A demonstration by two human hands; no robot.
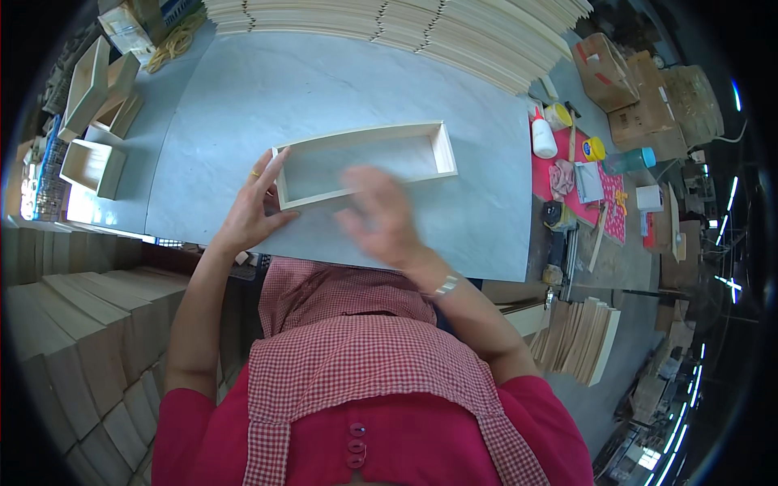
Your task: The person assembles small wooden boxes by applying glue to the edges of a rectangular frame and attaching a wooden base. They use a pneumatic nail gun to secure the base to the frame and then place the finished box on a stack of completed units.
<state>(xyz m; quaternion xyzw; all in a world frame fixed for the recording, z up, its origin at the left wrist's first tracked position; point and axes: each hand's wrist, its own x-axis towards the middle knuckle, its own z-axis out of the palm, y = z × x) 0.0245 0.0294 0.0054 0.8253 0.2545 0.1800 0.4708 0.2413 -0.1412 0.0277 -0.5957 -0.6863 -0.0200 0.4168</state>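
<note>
Wooden frame (371, 197), long and narrow, lying roughly halfway between the near and far edges of the bench (324, 89), so pretty much between both hands. Left hand (250, 206) gripping its left end, thumb by the near corner. Right hand (379, 217) all motion blur over the near long side; can't tell if open, closed or touching. Stacked wood strips (389, 28) along the far edge.

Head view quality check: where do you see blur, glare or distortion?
Head view: motion blur smears the right hand, while the left hand looks sharper; head view: bright light tubes glare at the right; head view: fisheye distortion bends the table, and the corners go black.
</note>
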